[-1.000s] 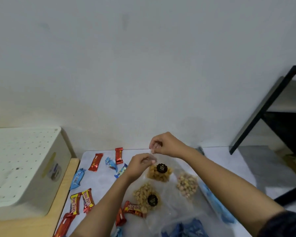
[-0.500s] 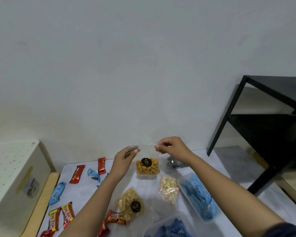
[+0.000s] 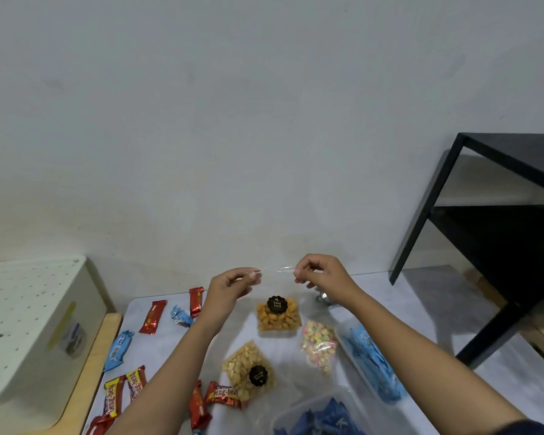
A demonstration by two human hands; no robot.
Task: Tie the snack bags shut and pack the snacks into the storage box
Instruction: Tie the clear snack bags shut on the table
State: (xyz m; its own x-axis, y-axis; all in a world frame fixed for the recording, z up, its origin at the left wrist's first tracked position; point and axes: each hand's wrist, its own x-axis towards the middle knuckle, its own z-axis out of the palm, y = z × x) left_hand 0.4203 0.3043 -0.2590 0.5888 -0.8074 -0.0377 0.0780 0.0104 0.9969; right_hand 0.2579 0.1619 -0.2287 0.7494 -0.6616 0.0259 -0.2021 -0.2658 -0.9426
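Hands are raised above the counter (image 3: 421, 296). We pinch the clear bag's (image 3: 278, 315) top edge between them, left hand (image 3: 230, 290) and right hand (image 3: 322, 276) each with fingers closed on one corner, so the mouth is stretched flat and ready for tying. The bag hangs with the orange snacks at the bottom. The box (image 3: 355, 403) waits near us, partly filled.

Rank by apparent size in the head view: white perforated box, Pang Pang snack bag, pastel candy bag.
1. White perforated box, largest.
2. Pang Pang snack bag and pastel candy bag look alike; unranked.
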